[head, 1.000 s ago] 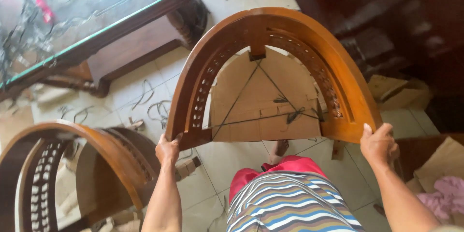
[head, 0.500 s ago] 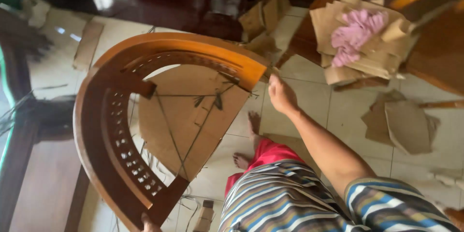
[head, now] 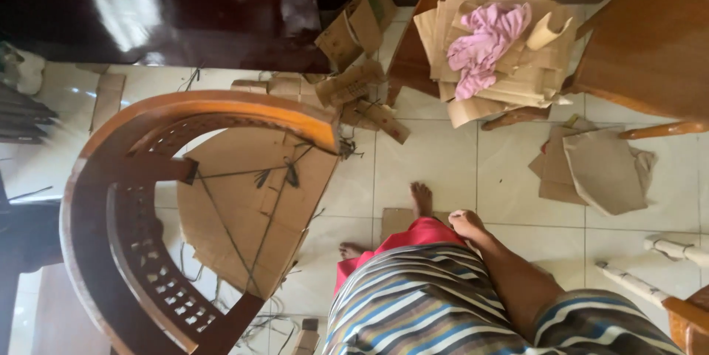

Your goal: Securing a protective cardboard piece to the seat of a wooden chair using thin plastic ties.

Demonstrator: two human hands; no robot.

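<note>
A curved wooden chair with a carved lattice back stands at the left, its seat covered by cardboard tied on with dark string. My right hand hangs free beside my red and striped clothing, well to the right of the chair's arm end. It holds nothing and its fingers are loosely curled. My left hand is out of view. My bare feet stand on the white tiles.
Another wooden chair at the top right carries stacked cardboard and a pink cloth. Cardboard scraps and a folded sheet lie on the floor. A dark cabinet fills the top left. White sticks lie at the right.
My right hand has let go of the chair's arm end and dropped back to my side. The view has swung right, so the chair now sits further left.
</note>
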